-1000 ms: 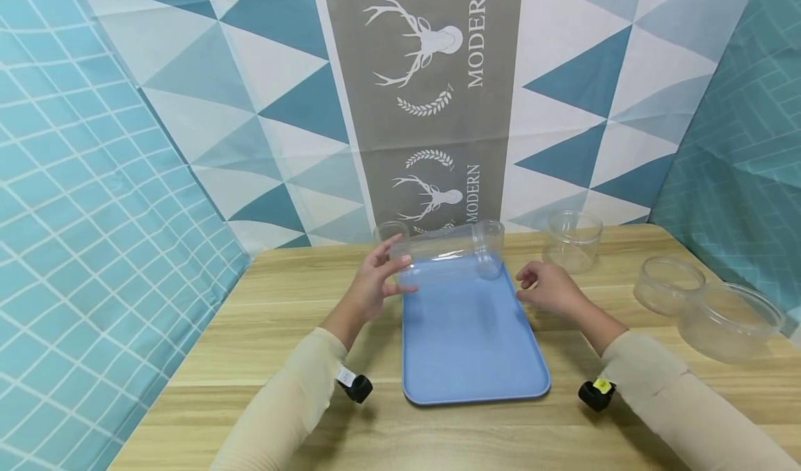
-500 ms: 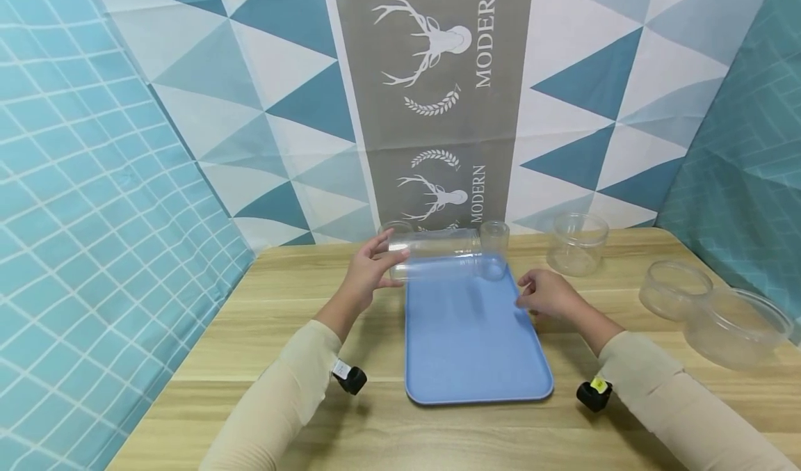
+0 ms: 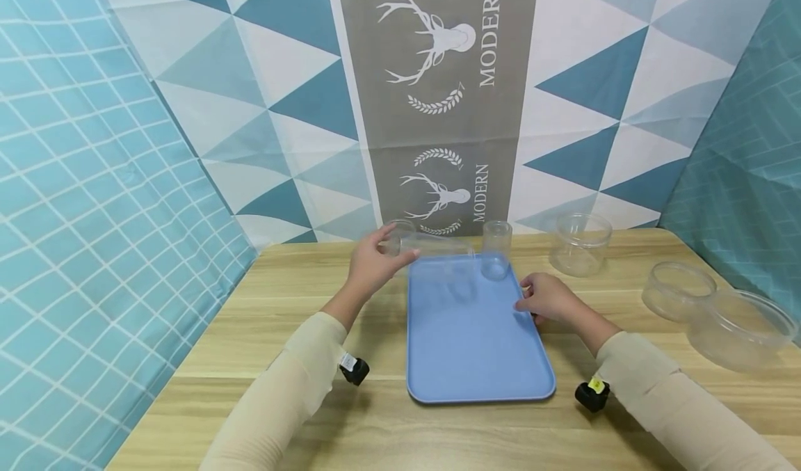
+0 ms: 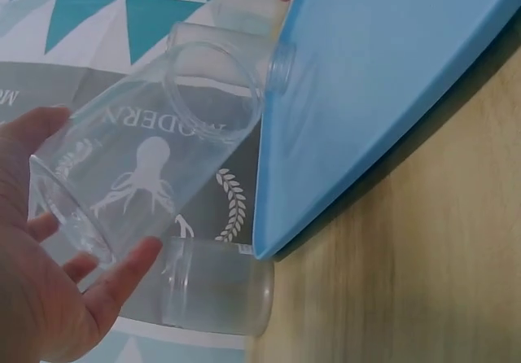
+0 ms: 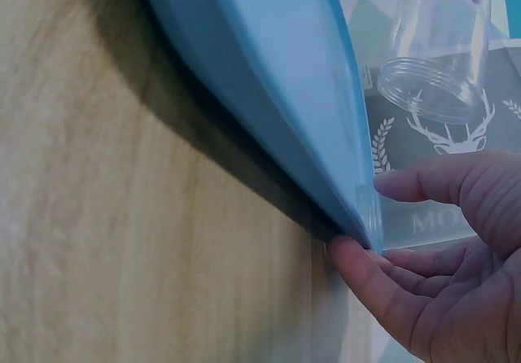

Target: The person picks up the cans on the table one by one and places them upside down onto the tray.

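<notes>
In the head view my left hand holds a large clear jar by one end. The jar lies nearly sideways above the far part of a blue tray. In the left wrist view, my thumb and fingers curve round the jar's rimmed end, and its round mouth faces away. My right hand is at the tray's right edge; in the right wrist view its thumb and forefinger pinch the rim. A narrow clear jar stands upright at the tray's far right corner.
Another clear jar stands behind my left hand. To the right are a clear tub, a low round container and a wider one. A patterned cloth hangs behind the wooden table.
The held jar's far end has swung left and lower, away from the narrow jar. My right hand has moved from beside the tray onto its edge. The head view has shifted slightly.
</notes>
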Motion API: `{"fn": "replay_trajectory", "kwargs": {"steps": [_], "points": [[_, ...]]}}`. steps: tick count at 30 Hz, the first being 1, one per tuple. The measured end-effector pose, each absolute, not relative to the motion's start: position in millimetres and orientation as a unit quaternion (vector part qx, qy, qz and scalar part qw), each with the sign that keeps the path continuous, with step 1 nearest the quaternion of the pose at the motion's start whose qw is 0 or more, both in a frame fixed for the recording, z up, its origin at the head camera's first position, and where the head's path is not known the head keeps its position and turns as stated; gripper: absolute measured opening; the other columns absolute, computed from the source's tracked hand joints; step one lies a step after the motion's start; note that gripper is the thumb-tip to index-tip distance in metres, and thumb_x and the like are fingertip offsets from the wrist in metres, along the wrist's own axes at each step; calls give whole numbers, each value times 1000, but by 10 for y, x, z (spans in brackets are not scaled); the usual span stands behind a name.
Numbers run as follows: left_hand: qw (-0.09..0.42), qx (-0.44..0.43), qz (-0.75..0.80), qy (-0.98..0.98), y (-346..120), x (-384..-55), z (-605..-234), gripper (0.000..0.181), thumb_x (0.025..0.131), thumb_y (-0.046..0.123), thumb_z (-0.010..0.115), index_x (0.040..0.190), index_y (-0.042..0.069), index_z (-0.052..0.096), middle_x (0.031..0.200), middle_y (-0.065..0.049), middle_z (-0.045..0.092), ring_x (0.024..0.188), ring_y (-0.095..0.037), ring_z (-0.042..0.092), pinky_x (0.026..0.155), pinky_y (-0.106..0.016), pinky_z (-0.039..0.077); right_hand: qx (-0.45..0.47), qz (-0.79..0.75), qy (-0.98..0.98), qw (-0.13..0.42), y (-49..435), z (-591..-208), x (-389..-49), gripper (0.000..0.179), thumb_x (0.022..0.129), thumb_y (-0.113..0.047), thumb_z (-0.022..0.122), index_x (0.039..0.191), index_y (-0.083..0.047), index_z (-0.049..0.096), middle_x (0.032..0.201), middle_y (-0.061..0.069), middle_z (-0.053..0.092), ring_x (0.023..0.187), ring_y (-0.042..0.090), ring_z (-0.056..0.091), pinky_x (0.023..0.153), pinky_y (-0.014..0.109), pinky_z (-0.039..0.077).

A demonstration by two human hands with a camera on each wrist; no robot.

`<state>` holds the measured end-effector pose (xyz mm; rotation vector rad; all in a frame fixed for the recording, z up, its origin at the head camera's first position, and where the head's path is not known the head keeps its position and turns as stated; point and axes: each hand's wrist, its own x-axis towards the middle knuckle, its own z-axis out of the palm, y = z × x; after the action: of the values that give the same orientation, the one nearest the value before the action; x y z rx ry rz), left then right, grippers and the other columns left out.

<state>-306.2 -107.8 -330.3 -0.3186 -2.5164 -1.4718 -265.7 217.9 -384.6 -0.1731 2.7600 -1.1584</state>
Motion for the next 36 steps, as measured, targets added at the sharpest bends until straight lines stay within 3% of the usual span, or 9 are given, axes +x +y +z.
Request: {"fn": "replay_trajectory", "kwargs": {"steps": [6,11,22,28,36], "points": [[153,-136,-371,-906,-1046,-3082,-3228,78,75,51,78,143,23,51,135,-11,54,115,-31,55,92,-48,48,-58,-374,922,77,2157,-3842,-2668,58,81,-3,69,125,24,44,97,24,58,66,22,64,54,32,57],[183,-161,-288,-926,-988,-3118,-3177,78,75,56,75,143,25,52,137,-8,56,124,-28,51,99,-46,44,-62,-357,929,80,2156,-3846,-2684,55,80,2,67,125,24,44,95,22,57,64,21,63,54,32,57],[251,-218,-151,-931,-830,-3176,-3084,74,73,56,78,137,25,58,129,-5,61,115,-28,57,92,-42,49,-64,-350,931,87,2164,-3828,-2705,56,78,8,65,126,25,42,90,20,56,63,21,63,54,32,57],[236,-227,-116,-938,-785,-3224,-3013,73,75,56,75,138,25,57,133,-9,59,118,-32,55,90,-46,51,-66,-346,932,85,2165,-3827,-2713,58,76,8,65,126,26,42,88,18,55,60,19,62,53,31,56],[181,-231,-54,-955,-668,-3274,-2824,70,77,60,70,138,29,57,129,-6,60,111,-31,57,74,-43,54,-58,-351,930,91,2158,-3844,-2730,58,76,10,64,127,25,41,92,22,57,62,22,64,53,31,57]]}}
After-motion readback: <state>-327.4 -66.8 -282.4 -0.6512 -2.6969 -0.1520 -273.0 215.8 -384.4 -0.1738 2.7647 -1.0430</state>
